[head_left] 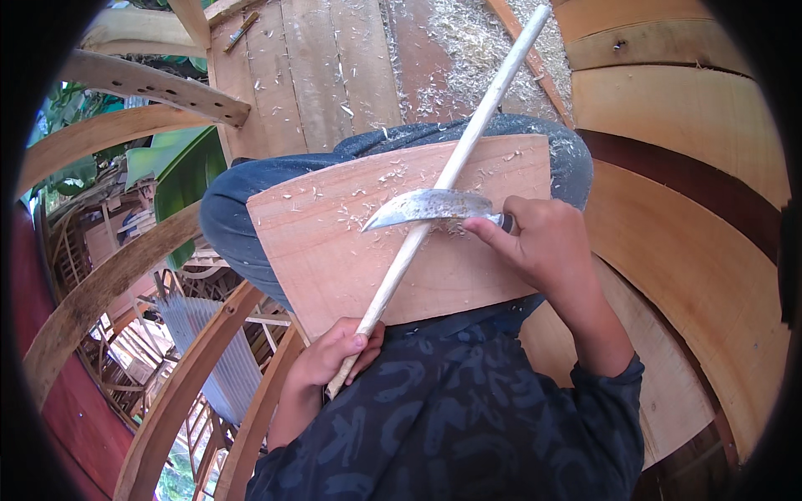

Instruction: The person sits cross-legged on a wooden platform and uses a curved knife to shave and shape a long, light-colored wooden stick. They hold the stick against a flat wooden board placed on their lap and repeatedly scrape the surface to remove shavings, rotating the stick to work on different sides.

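Observation:
A long pale wooden stick point(469, 138) slants across a flat board point(309, 242) that rests on my crossed legs. Near its lower end, my left hand point(344, 351) is wrapped round the stick. My right hand point(539, 242) grips the dark handle of a knife with a broad curved blade point(430, 205). The blade lies across the stick at about the middle of the board, its tip pointing left. Most of the handle is hidden in my fingers. Wood shavings are scattered over the board and on my trousers.
Plank flooring point(313, 75) stretches ahead, with a heap of shavings point(484, 54) at the far right. Curved planks point(677, 117) form a wall on the right. Curved wooden ribs point(180, 401) stand on the left, with open gaps between them. A small stick-like object point(241, 31) lies far left.

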Motion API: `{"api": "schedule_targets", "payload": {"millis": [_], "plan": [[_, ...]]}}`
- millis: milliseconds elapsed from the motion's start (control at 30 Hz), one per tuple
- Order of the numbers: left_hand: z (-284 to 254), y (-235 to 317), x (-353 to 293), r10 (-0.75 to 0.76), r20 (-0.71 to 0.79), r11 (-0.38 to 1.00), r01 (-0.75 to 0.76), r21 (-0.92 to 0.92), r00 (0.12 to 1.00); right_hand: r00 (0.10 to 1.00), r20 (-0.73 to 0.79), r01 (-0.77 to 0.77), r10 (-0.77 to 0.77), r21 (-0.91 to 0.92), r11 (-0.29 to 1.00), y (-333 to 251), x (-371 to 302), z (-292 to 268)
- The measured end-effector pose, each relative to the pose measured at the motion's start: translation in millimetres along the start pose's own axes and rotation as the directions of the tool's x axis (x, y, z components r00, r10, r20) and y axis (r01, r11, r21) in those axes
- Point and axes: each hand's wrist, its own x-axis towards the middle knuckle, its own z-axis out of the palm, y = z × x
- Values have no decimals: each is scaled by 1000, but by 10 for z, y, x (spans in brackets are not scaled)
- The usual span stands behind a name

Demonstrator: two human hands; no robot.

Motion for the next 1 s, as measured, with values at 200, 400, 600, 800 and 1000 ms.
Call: {"api": "schedule_targets", "payload": {"millis": [200,400,600,800,1000], "plan": [[5,-5,-15,11,1,999,-11,-50,1000,913,-102,-381,396,137,914,528,448,-180],[-22,-28,-4,2,20,996,0,-91,1000,997,46,-65,62,65,996,66,101,14],[11,37,-32,0,10,996,1,-93,1000,957,-32,-286,290,88,954,368,522,-189],[30,17,-21,14,-91,991,-2,131,996,994,106,-26,21,43,999,45,40,4],[165,60,-21,35,-218,968,21,251,975,959,-115,-251,257,63,966,500,441,-142]]}}
